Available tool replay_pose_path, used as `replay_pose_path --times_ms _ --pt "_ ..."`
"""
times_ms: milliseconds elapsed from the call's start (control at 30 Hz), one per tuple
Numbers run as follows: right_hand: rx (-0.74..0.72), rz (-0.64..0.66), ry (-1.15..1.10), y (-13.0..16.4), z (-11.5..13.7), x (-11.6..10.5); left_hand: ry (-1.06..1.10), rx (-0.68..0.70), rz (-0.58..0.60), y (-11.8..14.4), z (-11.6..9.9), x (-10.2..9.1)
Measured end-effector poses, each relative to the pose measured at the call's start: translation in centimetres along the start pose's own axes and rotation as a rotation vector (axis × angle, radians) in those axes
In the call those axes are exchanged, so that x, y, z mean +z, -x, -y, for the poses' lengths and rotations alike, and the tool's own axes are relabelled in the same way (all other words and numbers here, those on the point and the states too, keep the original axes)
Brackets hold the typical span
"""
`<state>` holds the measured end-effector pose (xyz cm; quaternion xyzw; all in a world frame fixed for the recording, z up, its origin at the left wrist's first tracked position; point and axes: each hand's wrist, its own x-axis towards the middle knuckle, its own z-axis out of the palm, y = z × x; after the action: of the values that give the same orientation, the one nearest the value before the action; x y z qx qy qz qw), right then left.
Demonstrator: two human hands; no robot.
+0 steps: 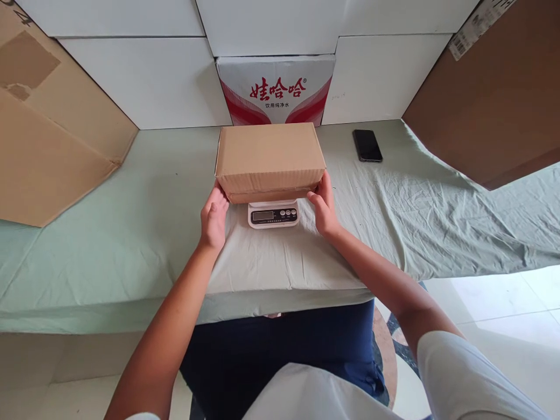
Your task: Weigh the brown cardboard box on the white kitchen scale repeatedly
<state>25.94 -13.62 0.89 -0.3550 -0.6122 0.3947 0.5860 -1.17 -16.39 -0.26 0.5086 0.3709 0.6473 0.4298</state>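
A closed brown cardboard box (270, 154) is held between my two hands, on or just over a white digital kitchen scale (273, 214); I cannot tell whether its full weight rests there. My left hand (214, 217) grips the box's near left corner, fingers partly hidden along its side. At the near right corner, my right hand (324, 204) has its thumb on the front face and its fingers on the side. The scale's platform is mostly covered by the box. Its dark display and round buttons face me, and no digits can be made out.
Pale green cloth (175, 256) covers the table. A black phone (367, 146) lies at the back right. Behind the box stands a white and red carton (277, 93) against white panels. Large cardboard boxes flank the table, one at left (56, 134) and another at right (499, 99).
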Motion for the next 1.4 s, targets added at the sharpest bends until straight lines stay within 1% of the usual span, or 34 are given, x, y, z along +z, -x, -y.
replay_pose_path --times_ms 200,300,400,567,800,1000,1200,1400 --pt "0.031 -0.042 -0.005 0.2 0.0 0.2 -0.004 0.015 0.017 0.0 0.0 -0.1" --pt "0.051 -0.051 -0.012 -0.1 -0.5 -0.1 0.009 0.012 0.007 -0.1 0.0 -0.3" --pt "0.035 -0.061 -0.065 -0.5 -1.4 -0.7 0.018 0.004 -0.004 -0.2 0.1 -0.4" --pt "0.040 -0.085 -0.126 -0.7 -2.4 -1.3 -0.015 0.013 -0.002 -0.3 0.0 -0.4" --pt "0.043 -0.095 -0.093 -0.7 -3.1 -1.5 -0.015 0.015 0.001 -0.4 0.2 -0.7" --pt "0.052 -0.074 -0.107 -0.9 -2.4 -1.2 -0.011 0.015 0.040 -0.4 0.3 -0.7" --pt "0.056 -0.075 -0.126 -0.8 -1.3 -0.8 -0.021 0.011 0.042 -0.5 0.4 -0.9" --pt "0.048 -0.070 -0.118 -0.8 -1.1 -0.7 -0.015 0.000 0.041 -0.5 0.1 -0.8"
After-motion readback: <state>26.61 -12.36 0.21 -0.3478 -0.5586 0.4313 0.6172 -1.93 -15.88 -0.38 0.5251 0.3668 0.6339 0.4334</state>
